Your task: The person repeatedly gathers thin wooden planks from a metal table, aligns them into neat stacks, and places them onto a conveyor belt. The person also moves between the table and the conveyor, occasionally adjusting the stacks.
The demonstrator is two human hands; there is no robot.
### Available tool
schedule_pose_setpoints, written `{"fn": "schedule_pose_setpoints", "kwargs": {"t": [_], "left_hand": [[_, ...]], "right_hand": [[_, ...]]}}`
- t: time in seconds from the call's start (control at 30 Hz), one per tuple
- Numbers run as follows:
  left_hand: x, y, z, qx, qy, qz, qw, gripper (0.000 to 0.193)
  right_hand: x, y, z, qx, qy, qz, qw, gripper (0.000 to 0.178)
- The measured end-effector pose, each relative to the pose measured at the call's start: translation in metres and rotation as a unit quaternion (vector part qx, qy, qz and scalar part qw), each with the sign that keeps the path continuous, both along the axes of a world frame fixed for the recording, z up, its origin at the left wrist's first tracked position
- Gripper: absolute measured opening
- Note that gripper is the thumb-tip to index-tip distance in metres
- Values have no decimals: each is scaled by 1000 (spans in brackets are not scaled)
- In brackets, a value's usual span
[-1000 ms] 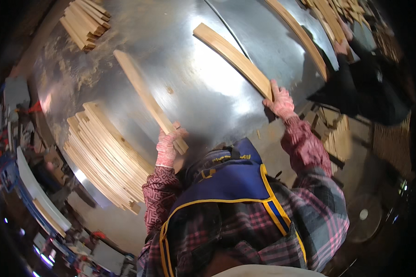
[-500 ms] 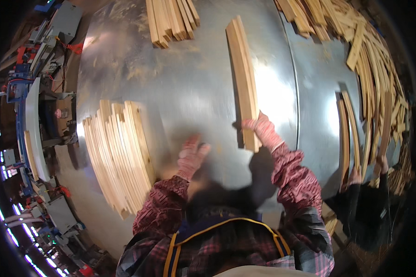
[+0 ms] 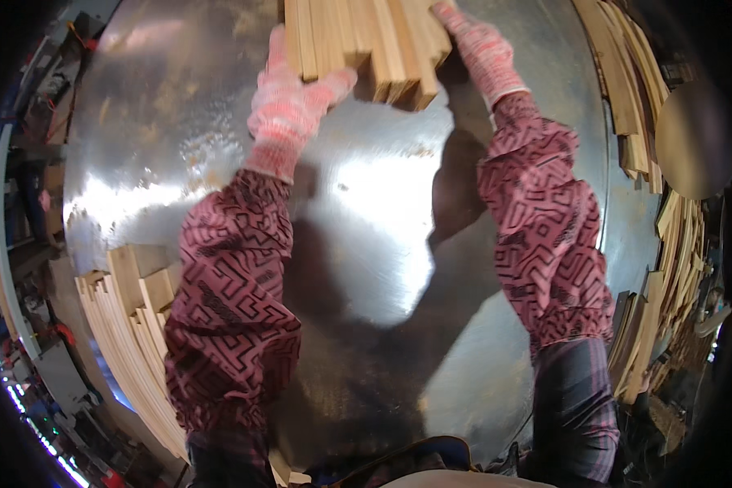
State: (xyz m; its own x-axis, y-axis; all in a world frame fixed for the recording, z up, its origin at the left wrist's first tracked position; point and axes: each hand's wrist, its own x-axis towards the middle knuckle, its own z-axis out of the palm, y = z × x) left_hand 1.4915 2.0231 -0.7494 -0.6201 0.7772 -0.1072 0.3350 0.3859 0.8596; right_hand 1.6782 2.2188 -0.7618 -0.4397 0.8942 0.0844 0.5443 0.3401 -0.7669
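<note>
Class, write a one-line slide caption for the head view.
Two gloved hands, left and right, grip a bundle of pale wooden slats over a shiny metal table.

Brightness: mixed, with a bright middle and a black rim all round the frame.
Glare: the metal table (image 3: 382, 220) throws a hard white patch at centre and another at left of centre; detail there is washed out.
Shadows: two dark arm shadows fall on the sheet, one under each sleeve, running toward the lower centre.
Light source: seems overhead, judging by reflections.
Blur: the gloved left hand (image 3: 289, 106) and right hand (image 3: 480, 45) look soft; the wooden strips (image 3: 366, 41) at top are slightly smeared.
Distortion: heavy fisheye, edges bend toward the rim.
Corners: murky, hard to read.
</note>
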Motion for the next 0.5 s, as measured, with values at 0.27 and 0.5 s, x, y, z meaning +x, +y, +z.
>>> {"fn": "schedule_pose_setpoints", "kwargs": {"t": [0.27,0.5], "left_hand": [[-112,-59,-8,73,-147,-4,986,76],[-205,-61,-6,-31,3,-105,994,74]], "right_hand": [[-94,-76,14,40,-26,89,995,31],[-140,-74,-1,16,-41,122,992,54]]}}
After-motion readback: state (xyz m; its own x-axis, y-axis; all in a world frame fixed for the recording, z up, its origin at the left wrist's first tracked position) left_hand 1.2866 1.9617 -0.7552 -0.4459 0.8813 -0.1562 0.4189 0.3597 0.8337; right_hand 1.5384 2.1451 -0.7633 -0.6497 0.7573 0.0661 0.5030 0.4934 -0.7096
